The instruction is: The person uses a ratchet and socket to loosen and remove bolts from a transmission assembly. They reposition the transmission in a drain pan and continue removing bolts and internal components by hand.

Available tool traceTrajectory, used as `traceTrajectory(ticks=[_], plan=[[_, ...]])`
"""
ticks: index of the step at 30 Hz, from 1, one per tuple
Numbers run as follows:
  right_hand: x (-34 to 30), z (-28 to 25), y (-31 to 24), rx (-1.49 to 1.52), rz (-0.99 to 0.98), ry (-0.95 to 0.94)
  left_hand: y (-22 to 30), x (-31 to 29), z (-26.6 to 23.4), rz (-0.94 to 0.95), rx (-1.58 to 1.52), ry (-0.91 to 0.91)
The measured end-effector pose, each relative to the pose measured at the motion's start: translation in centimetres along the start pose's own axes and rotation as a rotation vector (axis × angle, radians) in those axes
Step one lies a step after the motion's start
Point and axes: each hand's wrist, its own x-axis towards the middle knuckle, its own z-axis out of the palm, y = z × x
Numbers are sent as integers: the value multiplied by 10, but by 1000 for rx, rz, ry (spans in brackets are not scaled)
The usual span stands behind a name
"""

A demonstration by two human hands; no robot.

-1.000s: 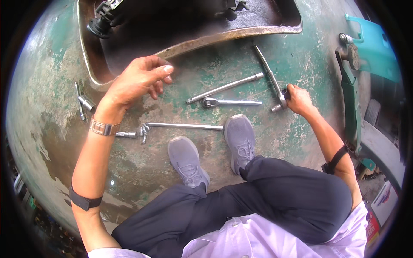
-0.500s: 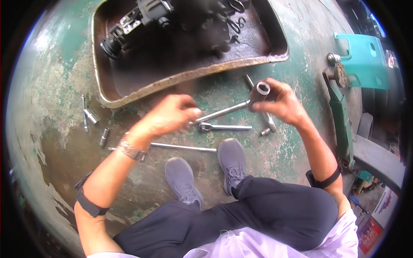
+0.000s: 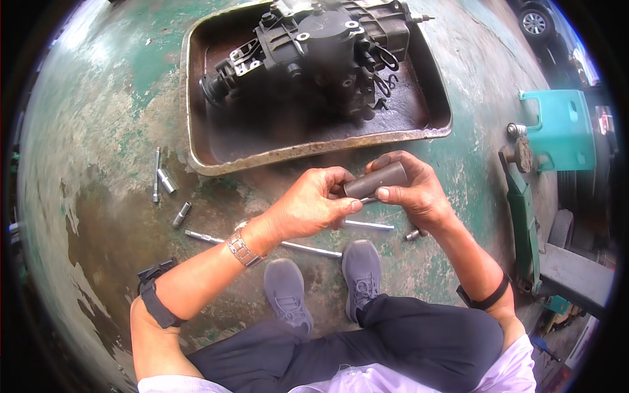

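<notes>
Both hands are now meeting at the middle of the view, where half a second ago the right one was holding the socket up on its own and the left was hovering apart from it. The right hand [image 3: 416, 190] is gripping the dark cylindrical socket [image 3: 377, 181], fingers wrapped over its far end and thumb pressing beneath. The left hand [image 3: 311, 203] is closing its fingertips on the near end, seemingly pinching a thin metal piece at the socket's mouth; what that piece is cannot be told. The step in hand looks like fitting or checking the socket, and the next move likely calls for a steady, aligned push or twist between the two hands.

The socket is lying nearly level between the hands, above the floor and clear of it. Beneath them, long chrome extension bars [image 3: 308, 249] are lying on the worn green floor [image 3: 105, 131], just beyond the grey shoes [image 3: 288, 291]. Further left, small loose sockets [image 3: 167, 181] are lying scattered. Beyond the hands, a rusty metal tray [image 3: 216, 157] is holding a dark gearbox [image 3: 314, 46].
</notes>
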Motion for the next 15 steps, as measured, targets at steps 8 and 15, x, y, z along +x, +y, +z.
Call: traceTrajectory(ticks=[8, 15], plan=[[3, 0, 17, -110, 217, -157, 9, -9, 15, 369, 338, 215], [4, 11, 20, 29, 253, -287, 11, -9, 14, 255, 335, 157]])
